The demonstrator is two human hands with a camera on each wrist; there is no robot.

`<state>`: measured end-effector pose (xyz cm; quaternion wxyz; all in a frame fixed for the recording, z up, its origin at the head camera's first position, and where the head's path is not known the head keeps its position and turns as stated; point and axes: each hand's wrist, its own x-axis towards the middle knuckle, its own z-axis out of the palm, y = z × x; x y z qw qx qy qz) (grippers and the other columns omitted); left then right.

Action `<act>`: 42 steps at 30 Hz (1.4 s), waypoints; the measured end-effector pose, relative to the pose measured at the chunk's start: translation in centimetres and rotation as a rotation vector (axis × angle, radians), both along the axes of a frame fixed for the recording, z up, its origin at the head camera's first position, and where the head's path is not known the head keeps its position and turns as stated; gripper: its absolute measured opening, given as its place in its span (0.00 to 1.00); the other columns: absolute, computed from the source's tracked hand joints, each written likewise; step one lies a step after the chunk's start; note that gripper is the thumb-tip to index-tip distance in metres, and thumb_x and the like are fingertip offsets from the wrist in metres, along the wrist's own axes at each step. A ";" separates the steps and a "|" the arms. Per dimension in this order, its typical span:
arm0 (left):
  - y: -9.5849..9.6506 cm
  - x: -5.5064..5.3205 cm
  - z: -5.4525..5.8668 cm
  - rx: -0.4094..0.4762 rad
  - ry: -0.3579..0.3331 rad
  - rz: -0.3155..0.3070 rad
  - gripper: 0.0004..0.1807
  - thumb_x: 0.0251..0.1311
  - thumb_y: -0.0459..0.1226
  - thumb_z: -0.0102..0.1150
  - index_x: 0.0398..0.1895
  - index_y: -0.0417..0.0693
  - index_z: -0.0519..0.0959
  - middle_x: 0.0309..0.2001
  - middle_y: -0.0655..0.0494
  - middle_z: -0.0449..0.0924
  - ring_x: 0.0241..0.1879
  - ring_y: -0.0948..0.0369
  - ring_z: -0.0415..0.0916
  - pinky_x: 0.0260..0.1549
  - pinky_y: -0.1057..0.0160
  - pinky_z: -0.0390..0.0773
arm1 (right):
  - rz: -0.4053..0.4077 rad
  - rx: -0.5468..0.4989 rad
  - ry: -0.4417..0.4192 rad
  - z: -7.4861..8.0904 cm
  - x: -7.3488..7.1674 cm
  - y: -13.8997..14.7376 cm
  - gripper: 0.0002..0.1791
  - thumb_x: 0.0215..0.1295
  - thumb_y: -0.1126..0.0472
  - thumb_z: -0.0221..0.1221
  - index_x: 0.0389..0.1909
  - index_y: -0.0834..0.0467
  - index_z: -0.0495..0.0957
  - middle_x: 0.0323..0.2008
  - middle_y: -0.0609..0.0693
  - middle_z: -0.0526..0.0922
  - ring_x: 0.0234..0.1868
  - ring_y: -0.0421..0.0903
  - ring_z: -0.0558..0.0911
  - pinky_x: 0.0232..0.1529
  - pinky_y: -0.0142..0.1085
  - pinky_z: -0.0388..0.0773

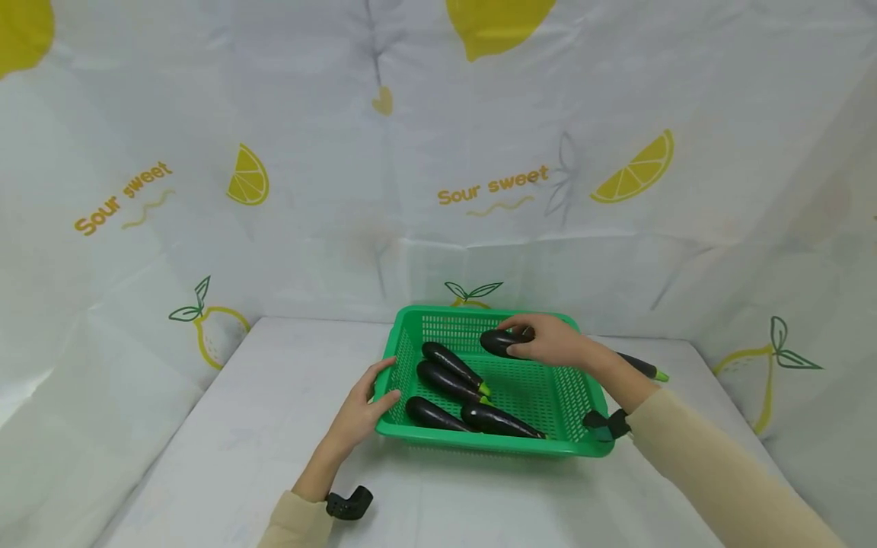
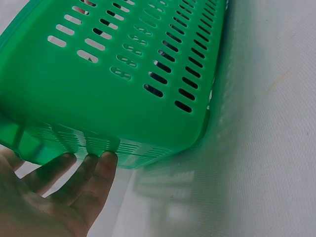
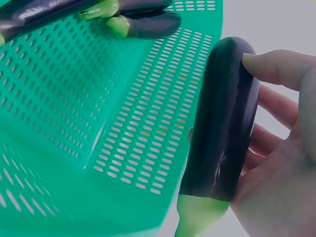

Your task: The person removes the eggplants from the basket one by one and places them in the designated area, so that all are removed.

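Observation:
A green plastic basket [image 1: 479,440] with slotted walls stands on the white table. My left hand [image 1: 361,403] holds its left side, with the thumb over the rim; in the left wrist view several fingers [image 2: 94,185] reach out to the outer wall. Above the back right part of the basket, my right hand [image 1: 551,340] grips a dark purple eggplant [image 3: 219,123] by its side. The green stem end of that eggplant points back toward the wrist in the right wrist view. Several more eggplants [image 1: 445,380] lie in the basket, mostly toward its left and front.
Another eggplant [image 1: 639,367] shows at the right of the basket, partly hidden behind my right forearm. The white table [image 1: 226,457] extends to both sides and toward me. Behind it hangs a white sheet [image 1: 329,190] printed with lemons.

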<state>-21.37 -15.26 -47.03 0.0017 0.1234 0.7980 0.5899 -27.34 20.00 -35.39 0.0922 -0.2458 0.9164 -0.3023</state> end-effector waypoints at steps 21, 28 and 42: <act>0.0 0.1 0.1 -0.027 0.017 0.014 0.31 0.73 0.37 0.58 0.77 0.52 0.64 0.78 0.41 0.56 0.74 0.36 0.54 0.65 0.33 0.63 | 0.004 0.000 0.191 1.5 2.8 3.8 0.21 0.67 0.61 0.64 0.60 0.62 0.79 0.53 0.58 0.82 0.48 0.53 0.80 0.46 0.49 0.78; 0.0 0.1 0.1 -0.031 0.010 0.011 0.31 0.73 0.37 0.58 0.77 0.53 0.63 0.78 0.41 0.55 0.75 0.36 0.53 0.66 0.32 0.61 | -0.004 -0.010 0.216 2.1 4.1 5.0 0.21 0.67 0.61 0.65 0.60 0.61 0.80 0.53 0.55 0.82 0.48 0.51 0.79 0.46 0.48 0.78; 0.0 0.0 0.0 -0.035 0.018 0.014 0.31 0.73 0.39 0.59 0.77 0.53 0.63 0.78 0.41 0.55 0.75 0.37 0.54 0.66 0.33 0.61 | -0.040 -0.066 0.229 2.9 6.0 7.5 0.22 0.68 0.62 0.65 0.62 0.62 0.78 0.54 0.59 0.82 0.48 0.52 0.81 0.40 0.39 0.80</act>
